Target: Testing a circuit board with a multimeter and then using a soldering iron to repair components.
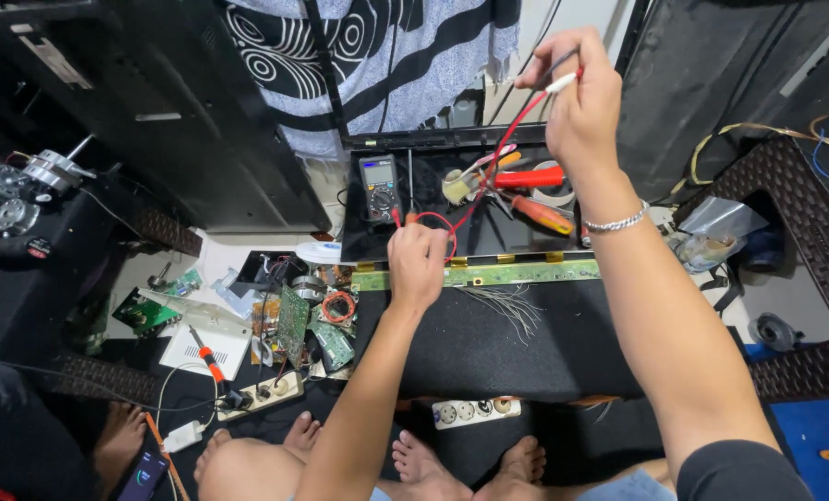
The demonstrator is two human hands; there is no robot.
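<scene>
My left hand [416, 263] is closed around the red probe of a multimeter [379, 186], tip pointing up near the meter. My right hand [577, 97] is raised high and pinches a red test lead [512, 125] with a white end and a black lead. The red wire runs down from it to a loop beside my left hand. Below both hands a narrow green circuit strip [489, 275] lies along the top edge of a black panel [489, 343]. A silver bracelet sits on my right wrist.
Orange-handled screwdrivers [540, 213], a red tool and tape lie behind the strip. Loose circuit boards [294, 320], a copper coil and a soldering iron [208, 357] crowd the left. Power strips [475, 411] lie by my bare feet. A phone [143, 475] sits at the lower left; motors [25, 181] at far left.
</scene>
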